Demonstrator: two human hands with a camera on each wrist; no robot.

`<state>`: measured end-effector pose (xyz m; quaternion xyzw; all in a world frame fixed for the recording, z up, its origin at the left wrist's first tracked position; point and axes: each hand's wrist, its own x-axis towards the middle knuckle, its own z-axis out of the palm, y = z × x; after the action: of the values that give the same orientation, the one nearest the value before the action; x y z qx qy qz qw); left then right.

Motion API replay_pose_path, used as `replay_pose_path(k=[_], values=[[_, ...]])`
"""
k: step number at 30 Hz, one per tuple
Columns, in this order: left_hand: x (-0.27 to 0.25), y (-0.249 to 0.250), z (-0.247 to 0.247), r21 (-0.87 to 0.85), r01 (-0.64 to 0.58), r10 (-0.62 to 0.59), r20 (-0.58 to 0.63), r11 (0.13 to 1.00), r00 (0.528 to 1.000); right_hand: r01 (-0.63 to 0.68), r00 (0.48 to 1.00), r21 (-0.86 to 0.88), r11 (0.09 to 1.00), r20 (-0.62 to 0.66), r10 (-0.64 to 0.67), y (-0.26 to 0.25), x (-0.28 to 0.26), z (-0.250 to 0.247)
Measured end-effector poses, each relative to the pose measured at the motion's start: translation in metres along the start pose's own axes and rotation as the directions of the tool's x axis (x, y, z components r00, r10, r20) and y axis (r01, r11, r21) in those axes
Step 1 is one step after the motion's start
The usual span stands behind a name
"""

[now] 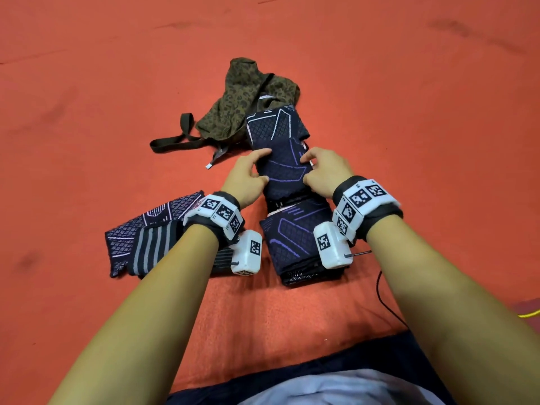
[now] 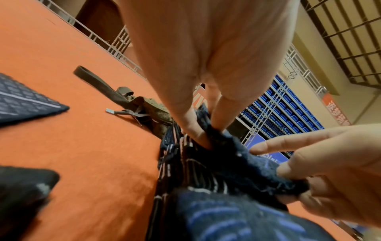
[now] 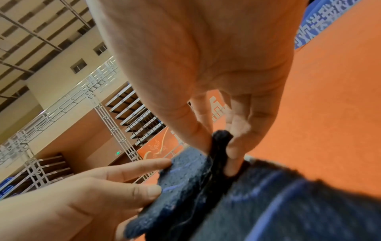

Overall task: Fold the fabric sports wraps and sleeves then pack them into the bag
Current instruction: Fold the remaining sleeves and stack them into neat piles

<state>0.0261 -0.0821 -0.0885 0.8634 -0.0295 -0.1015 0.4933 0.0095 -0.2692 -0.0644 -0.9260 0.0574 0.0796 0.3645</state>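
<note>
the orange floor (image 1: 380, 68) runs wide on every side of the small cluster of things, with broad bare stretches to the left, right and far end; the near edge is taken by the person's lap. from the wrist views a railing (image 2: 121, 48) and blue stands (image 2: 288, 110) line the far border of the floor.

the left hand (image 1: 248, 173) and the right hand (image 1: 324, 171) each pinch a side edge of the dark sleeve (image 1: 285, 168), thumb under and fingers over, holding its near part between them; the right wrist view shows the right thumb and forefinger nipping a bunched fold. the sleeve is navy knit with a diamond grid, purple lines near the hands and white lines at its far end, which lies against the camouflage bag (image 1: 251, 92). the bag sits slumped just beyond, its dark strap (image 1: 175, 138) trailing left on the floor.

a folded stack (image 1: 295, 244) of like purple-lined fabric lies just nearer than the hands, below the right wrist. a striped wrap (image 1: 146, 241) lies flat to the left, under the left forearm.
</note>
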Motion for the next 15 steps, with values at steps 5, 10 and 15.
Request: replay_pose_path(k=[5,10,15], values=[[0.004,-0.005,0.004,0.003,0.004,-0.004,-0.024,1.000,1.000,-0.023,0.999,-0.104,0.994,0.020,0.025,-0.002,0.007,-0.009],[0.013,-0.009,0.008,0.095,0.012,-0.015,0.035,0.995,0.999,-0.017,0.999,-0.238,0.971,-0.033,0.009,-0.013,0.005,-0.003],[0.024,-0.013,0.007,0.235,0.041,-0.061,0.077,0.971,0.995,0.076,0.994,-0.216,0.973,0.089,-0.058,-0.025,0.020,0.007]])
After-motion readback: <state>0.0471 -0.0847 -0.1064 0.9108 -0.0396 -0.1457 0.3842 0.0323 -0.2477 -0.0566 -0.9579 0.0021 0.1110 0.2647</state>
